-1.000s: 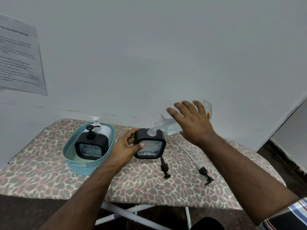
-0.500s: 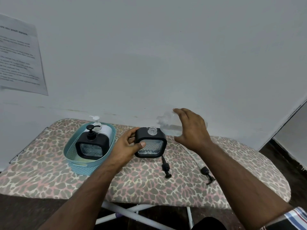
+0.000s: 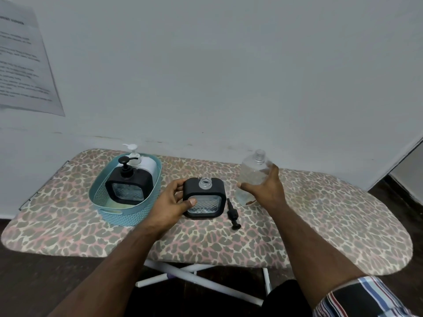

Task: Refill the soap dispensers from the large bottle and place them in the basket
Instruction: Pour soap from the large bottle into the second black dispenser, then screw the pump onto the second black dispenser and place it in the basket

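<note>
A black square soap dispenser [image 3: 207,197] with an uncapped neck stands on the ironing board [image 3: 332,220]. My left hand [image 3: 170,202] grips its left side. To its right the large clear bottle [image 3: 253,177] stands upright, uncapped, with my right hand [image 3: 266,187] wrapped around it. A black pump head [image 3: 232,213] lies on the board between them. The teal basket [image 3: 107,202] at the left holds another black dispenser [image 3: 129,186] and a white one [image 3: 146,164], both with pumps on.
The board has a leopard-print cover and stands against a white wall. A printed sheet [image 3: 23,62] hangs on the wall at the upper left. White board legs [image 3: 196,279] and dark floor show below. A doorway edge lies at the far right.
The large bottle went from tilted over the dispenser's neck to upright on the board at the right, carried by my right hand. My left hand stayed on the dispenser.
</note>
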`<state>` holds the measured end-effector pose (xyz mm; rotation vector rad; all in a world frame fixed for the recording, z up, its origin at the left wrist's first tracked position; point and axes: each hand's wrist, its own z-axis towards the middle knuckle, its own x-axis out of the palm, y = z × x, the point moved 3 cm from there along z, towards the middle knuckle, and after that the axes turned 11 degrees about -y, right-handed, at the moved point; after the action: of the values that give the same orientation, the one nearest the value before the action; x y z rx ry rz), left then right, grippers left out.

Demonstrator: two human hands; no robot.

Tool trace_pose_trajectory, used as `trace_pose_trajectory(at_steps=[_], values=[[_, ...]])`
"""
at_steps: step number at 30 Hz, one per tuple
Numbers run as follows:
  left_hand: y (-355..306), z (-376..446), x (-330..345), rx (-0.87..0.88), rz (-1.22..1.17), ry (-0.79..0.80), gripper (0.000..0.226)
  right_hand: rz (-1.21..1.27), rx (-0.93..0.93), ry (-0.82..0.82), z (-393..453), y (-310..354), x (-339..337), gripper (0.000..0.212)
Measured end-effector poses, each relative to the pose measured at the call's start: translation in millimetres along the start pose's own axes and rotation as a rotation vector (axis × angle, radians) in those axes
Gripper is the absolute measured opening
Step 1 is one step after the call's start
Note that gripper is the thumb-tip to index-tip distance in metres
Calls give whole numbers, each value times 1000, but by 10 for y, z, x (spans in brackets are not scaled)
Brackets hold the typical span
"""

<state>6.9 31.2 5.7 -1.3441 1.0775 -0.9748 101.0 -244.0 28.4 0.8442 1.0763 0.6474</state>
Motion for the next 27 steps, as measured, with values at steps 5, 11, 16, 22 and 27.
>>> trace_pose_trajectory(at_steps=[5,11,16,22,27], values=[[59,-42,16,-45,-30,-4,49,38,46,52,-5,-30,-13,118],[123,-62,57,-52,-24,8,49,107,145,71,-174,-154,-123,124],[182,-83,81,-50,-25,1,49,126,233,-54,-432,-315,-210,86],[197,-113,82,-57,-41,13,54,-55,34,213,-867,-195,21,43],[173,-158,86,-51,-39,36,55,-284,53,361,-740,-19,240,44]])
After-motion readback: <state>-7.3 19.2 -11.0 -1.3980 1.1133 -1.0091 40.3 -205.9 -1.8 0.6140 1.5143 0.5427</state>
